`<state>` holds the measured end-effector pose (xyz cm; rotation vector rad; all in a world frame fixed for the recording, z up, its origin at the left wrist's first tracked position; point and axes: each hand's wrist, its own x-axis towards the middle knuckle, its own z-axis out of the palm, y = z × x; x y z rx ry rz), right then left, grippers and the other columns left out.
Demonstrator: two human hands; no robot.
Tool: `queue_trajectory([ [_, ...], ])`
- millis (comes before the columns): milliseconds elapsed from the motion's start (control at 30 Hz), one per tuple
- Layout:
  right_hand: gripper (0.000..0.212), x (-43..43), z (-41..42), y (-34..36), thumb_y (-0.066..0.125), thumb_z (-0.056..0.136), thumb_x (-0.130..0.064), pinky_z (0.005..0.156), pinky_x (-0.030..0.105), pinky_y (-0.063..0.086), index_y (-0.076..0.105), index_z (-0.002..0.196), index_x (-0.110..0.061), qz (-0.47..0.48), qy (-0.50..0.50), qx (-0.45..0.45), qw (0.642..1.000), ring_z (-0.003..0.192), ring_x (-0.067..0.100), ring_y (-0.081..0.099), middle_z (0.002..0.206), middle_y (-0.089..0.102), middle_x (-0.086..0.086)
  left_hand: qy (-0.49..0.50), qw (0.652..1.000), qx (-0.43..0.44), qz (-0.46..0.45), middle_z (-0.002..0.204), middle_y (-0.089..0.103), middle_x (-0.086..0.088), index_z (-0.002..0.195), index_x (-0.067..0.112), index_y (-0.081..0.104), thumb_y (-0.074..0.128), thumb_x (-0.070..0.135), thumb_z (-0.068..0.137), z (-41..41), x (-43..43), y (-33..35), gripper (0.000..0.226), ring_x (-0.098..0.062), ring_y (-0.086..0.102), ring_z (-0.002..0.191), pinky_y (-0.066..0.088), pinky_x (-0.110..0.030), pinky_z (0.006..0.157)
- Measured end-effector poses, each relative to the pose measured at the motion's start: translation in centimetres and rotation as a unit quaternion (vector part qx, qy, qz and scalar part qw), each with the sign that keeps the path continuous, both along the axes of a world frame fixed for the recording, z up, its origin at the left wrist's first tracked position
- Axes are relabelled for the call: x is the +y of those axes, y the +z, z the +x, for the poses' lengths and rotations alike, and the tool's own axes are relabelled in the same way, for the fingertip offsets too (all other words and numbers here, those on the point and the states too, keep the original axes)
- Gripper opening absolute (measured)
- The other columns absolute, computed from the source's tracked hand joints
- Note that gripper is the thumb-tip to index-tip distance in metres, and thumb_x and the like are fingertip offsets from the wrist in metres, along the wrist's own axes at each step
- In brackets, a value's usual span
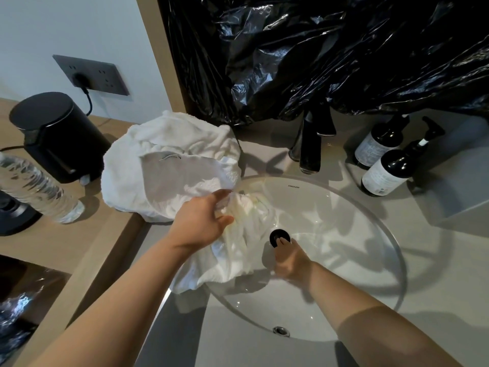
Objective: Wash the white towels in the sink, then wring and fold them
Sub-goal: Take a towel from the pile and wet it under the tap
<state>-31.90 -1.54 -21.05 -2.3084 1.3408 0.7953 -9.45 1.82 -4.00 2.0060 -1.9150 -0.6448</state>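
Over the sink (pixel 344 229) rim at 9 o'clock: white towels (pixel 169 160), all bunched up, spilling off the counter (pixel 436 260) and down into the bowl.
Long axis: roughly 11 to 5 across the view, far end heaped on the counter, near end hanging inside the bowl's left side.
Towel count: can't say for sure, lol. Looks like two, one heap plus one draped towel (pixel 238 250), but could be more folded in there.
Left hand (pixel 203 221): clutching the draped towel right at the rim, curled into the cloth.
Right hand (pixel 289 263): down in the bowl at 6 o'clock of the drain stopper (pixel 280 236), one fingertip on it, gripping nothing.
Faucet (pixel 309 147): one, black, at 12 o'clock of the bowl.
Pump bottles (pixel 389 173): two, dark with pale labels, at 2 o'clock; too small to read.
Writing: tiny brand mark on the bowl wall below the faucet, upside down from here, maybe FAENZA, not certain.
Kettle (pixel 58 136): one, black, at 10 o'clock, below a wall socket (pixel 90 75) with one plug in it.
Water bottle (pixel 34 186): one, clear, at 9 o'clock, near the kettle.
Black plastic sheet (pixel 330 54): crinkled, across the wall behind the faucet.
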Motion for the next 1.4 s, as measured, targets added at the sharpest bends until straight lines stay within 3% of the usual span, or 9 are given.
queue_trajectory([
  [333, 0.040, 0.1, 1.0, 0.2, 0.041, 0.095, -0.028, 0.119, 0.041, 0.007, 0.063, 0.124, -0.010, 0.007, 0.064, 0.066, 0.996, 0.138, 0.029, 0.029, 0.144, 0.046, 0.013, -0.005, 1.000, -0.011, 0.003, 0.132, 0.062, -0.004, 0.147, 0.027, 0.039, 0.063, 0.032, 0.092, -0.1, -0.1, -0.2, 0.060, -0.027, 0.058, 0.118, 0.044, -0.034, 0.098],
  [467, 0.035, -0.8, 1.3, 1.5, 0.046, 0.092, -0.029, 0.113, 0.044, 0.024, 0.066, 0.116, -0.013, 0.015, 0.074, 0.070, 0.995, 0.127, 0.029, 0.044, 0.125, 0.060, 0.007, -0.003, 1.000, -0.017, 0.005, 0.131, 0.062, -0.002, 0.147, 0.030, 0.040, 0.062, 0.033, 0.092, -0.3, 0.1, -0.3, 0.060, -0.026, 0.059, 0.116, 0.046, -0.035, 0.097],
  [567, 0.038, -0.8, 0.4, 3.4, 0.051, 0.093, -0.022, 0.112, 0.043, 0.030, 0.057, 0.128, -0.007, 0.080, -0.076, -0.036, 0.993, 0.129, 0.028, 0.045, 0.132, 0.054, 0.010, -0.004, 1.000, -0.001, 0.007, 0.129, 0.063, 0.000, 0.146, 0.033, 0.040, 0.063, 0.033, 0.091, -0.3, 0.4, -0.1, 0.059, -0.025, 0.059, 0.114, 0.048, -0.035, 0.096],
  [633, 0.025, -0.8, -0.8, 4.9, 0.052, 0.092, -0.008, 0.098, 0.037, 0.045, 0.067, 0.112, -0.010, 0.090, -0.282, -0.208, 0.932, 0.110, 0.028, 0.059, 0.115, 0.064, 0.012, -0.013, 1.000, 0.006, 0.008, 0.129, 0.063, 0.000, 0.146, 0.031, 0.041, 0.063, 0.031, 0.092, -0.4, 0.5, 0.5, 0.058, -0.024, 0.059, 0.115, 0.048, -0.034, 0.096],
  [733, 0.037, -1.5, -3.0, 9.8, 0.044, 0.085, 0.013, 0.056, 0.026, 0.053, 0.063, 0.061, -0.007, -0.017, -0.512, -0.459, 0.726, 0.052, 0.016, 0.060, 0.059, 0.066, 0.005, -0.029, 1.000, 0.002, 0.002, 0.125, 0.064, -0.003, 0.145, 0.025, 0.043, 0.062, 0.029, 0.093, -0.5, 0.4, 1.1, 0.055, -0.025, 0.059, 0.113, 0.046, -0.032, 0.094],
  [800, 0.033, -2.9, -4.2, 14.7, 0.037, 0.088, 0.008, 0.039, 0.018, 0.038, 0.053, 0.061, -0.003, -0.062, -0.554, -0.556, 0.616, 0.036, 0.011, 0.048, 0.053, 0.060, 0.009, -0.022, 1.000, -0.003, 0.002, 0.122, 0.065, -0.006, 0.144, 0.024, 0.043, 0.061, 0.028, 0.093, -0.7, 0.4, 1.4, 0.054, -0.026, 0.060, 0.109, 0.046, -0.031, 0.092],
  [900, 0.034, -4.3, -4.2, 21.5, 0.035, 0.098, -0.018, 0.041, 0.022, 0.031, 0.054, 0.073, -0.004, -0.014, -0.586, -0.615, 0.528, 0.042, 0.020, 0.042, 0.057, 0.059, 0.014, -0.004, 1.000, -0.013, 0.015, 0.125, 0.064, -0.004, 0.146, 0.027, 0.040, 0.059, 0.030, 0.095, -1.6, 0.5, 1.8, 0.055, -0.024, 0.060, 0.111, 0.045, -0.028, 0.092],
  [1067, 0.058, -5.2, -1.7, 26.4, 0.031, 0.099, -0.056, 0.043, 0.025, 0.041, 0.058, 0.099, -0.004, 0.121, -0.549, -0.610, 0.558, 0.045, 0.021, 0.056, 0.072, 0.069, 0.017, 0.013, 0.999, -0.036, 0.015, 0.127, 0.061, -0.005, 0.145, 0.030, 0.040, 0.058, 0.032, 0.096, -3.6, 0.0, 3.0, 0.053, -0.026, 0.059, 0.113, 0.049, -0.035, 0.094],
  [1400, 0.038, -8.8, -1.1, 25.7, 0.038, 0.104, -0.036, 0.037, 0.013, 0.042, 0.055, 0.083, -0.009, 0.103, -0.575, -0.510, 0.632, 0.035, 0.004, 0.055, 0.051, 0.067, 0.000, 0.049, 0.999, 0.005, 0.018, 0.132, 0.060, -0.006, 0.145, 0.026, 0.042, 0.064, 0.032, 0.092, -3.8, -0.2, 3.5, 0.058, -0.026, 0.061, 0.112, 0.048, -0.034, 0.094],
])
